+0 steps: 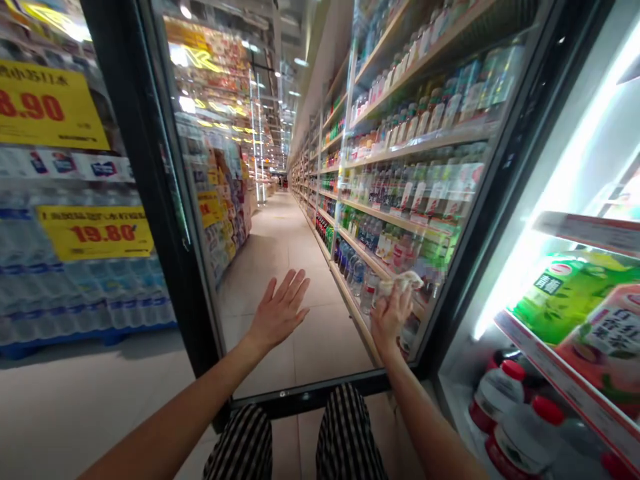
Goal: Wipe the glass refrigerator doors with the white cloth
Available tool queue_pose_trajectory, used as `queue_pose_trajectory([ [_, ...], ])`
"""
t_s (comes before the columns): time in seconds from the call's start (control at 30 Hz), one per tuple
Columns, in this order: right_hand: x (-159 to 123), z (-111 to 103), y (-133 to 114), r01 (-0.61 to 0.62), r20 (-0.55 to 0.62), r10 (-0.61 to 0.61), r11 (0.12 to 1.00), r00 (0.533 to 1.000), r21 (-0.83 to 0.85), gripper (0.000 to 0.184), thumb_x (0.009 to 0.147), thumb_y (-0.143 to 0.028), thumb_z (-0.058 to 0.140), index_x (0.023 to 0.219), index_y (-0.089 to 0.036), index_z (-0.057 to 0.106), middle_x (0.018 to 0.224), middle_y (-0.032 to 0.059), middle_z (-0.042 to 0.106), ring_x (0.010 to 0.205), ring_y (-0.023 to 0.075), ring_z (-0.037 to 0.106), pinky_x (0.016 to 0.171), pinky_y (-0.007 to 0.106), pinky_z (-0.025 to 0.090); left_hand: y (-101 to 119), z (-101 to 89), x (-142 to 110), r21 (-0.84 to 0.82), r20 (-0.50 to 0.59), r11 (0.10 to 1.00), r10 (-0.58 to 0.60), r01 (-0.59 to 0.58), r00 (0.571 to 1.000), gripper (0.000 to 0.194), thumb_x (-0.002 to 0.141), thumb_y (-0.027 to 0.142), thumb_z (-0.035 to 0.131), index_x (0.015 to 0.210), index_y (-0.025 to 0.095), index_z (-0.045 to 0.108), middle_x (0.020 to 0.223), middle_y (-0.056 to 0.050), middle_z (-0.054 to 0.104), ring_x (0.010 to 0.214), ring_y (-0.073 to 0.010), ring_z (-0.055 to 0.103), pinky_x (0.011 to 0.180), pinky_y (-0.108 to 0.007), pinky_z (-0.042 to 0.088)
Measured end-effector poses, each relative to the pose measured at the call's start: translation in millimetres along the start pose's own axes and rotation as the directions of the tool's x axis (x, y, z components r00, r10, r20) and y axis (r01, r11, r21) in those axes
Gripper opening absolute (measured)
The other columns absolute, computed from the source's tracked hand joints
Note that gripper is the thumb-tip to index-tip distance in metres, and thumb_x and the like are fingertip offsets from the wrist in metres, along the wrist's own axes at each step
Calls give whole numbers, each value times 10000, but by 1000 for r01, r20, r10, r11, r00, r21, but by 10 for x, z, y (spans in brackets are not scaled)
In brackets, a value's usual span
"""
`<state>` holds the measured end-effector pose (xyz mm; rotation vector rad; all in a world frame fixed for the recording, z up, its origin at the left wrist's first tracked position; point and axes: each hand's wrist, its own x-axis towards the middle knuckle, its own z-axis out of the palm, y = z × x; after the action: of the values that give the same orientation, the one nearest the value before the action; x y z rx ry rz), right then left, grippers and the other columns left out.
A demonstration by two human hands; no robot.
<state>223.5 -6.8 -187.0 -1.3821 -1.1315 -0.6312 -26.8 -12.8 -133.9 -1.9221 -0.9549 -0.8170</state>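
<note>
A glass door [295, 320] in a black frame stands swung open in front of me. My left hand [280, 310] is at its lower middle with fingers stretched out and nothing in them; whether the palm touches the pane I cannot tell. Lower right on the same pane, my right hand [391, 317] presses a whitish cloth [411, 280] against the glass, fingers closed over it. Bottles and shelves show in the pane beyond both hands. My knees in checked trousers are just below the door's bottom rail [310, 398].
To the right, a lit cooler holds green packs [555, 300] on a shelf and red-capped bottles [533, 427] below. Stacked water bottles [85, 293] with yellow price signs [97, 232] stand at left. The black door frame [155, 180] leans between them and me.
</note>
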Motion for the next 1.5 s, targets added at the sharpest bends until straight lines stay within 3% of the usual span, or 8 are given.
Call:
queue_pose_trajectory([
  [0.17,-291,27,-316,516,224,-535,845,815,142,435,836,-174,431,1255,-281,478,1391,67,413,1350,225,254,1083,515,172,-3,-14,11,-9,-10,1000,-11,11,1000,610,832,388,493,1375,185,303,1365,-98,425,1337,-206,272,1111,-413,144],
  [0.37,-43,17,-27,1,-22,-2,1000,1000,-27,492,876,-244,347,1363,-174,331,1437,191,292,1348,292,237,1005,601,247,8,-1,-34,-6,1,1000,-11,11,1000,584,842,372,478,1371,191,310,1373,-84,416,1337,-199,272,1114,-413,129],
  [0.57,-360,33,-380,503,222,-527,850,820,159,431,839,-174,432,1255,-270,481,1389,77,416,1355,226,244,1087,519,169,-2,-9,-44,-12,13,1000,-19,20,1000,602,832,368,492,1374,189,304,1370,-95,419,1343,-199,257,1114,-410,144],
  [0.8,-167,32,-51,-27,19,27,999,999,19,500,882,-252,335,1370,-150,314,1437,215,274,1354,301,219,994,616,250,30,14,-80,-1,13,1000,-28,28,1000,619,832,376,491,1384,191,282,1382,-99,401,1337,-217,271,1102,-430,158],
  [1.0,-474,48,-404,505,241,-537,843,808,187,429,848,-182,426,1268,-261,466,1377,79,432,1356,217,242,1090,516,171,40,11,-68,-15,0,999,-47,47,999,587,845,375,471,1375,186,303,1363,-98,427,1327,-213,295,1104,-426,151],
  [1.2,-183,12,13,-13,28,13,1000,1000,-1,493,877,-240,355,1364,-172,327,1449,194,264,1352,291,228,1004,612,244,41,20,-85,-14,1,999,-32,33,999,572,846,372,472,1366,183,323,1371,-91,417,1330,-210,288,1110,-423,132],
  [1.4,-335,-8,-47,404,221,-419,908,881,109,452,851,-186,424,1299,-241,431,1415,118,366,1347,251,256,1065,549,199,36,13,-78,-11,-7,999,-36,36,999,563,848,371,474,1360,179,335,1362,-92,430,1323,-215,302,1108,-420,129],
  [1.5,-169,-11,203,214,108,-216,976,970,32,446,861,-217,394,1306,-206,422,1397,152,381,1328,278,289,1042,577,214,39,21,-86,-17,-21,999,-33,33,999,589,843,368,487,1373,185,307,1358,-90,437,1320,-210,308,1108,-414,136],
])
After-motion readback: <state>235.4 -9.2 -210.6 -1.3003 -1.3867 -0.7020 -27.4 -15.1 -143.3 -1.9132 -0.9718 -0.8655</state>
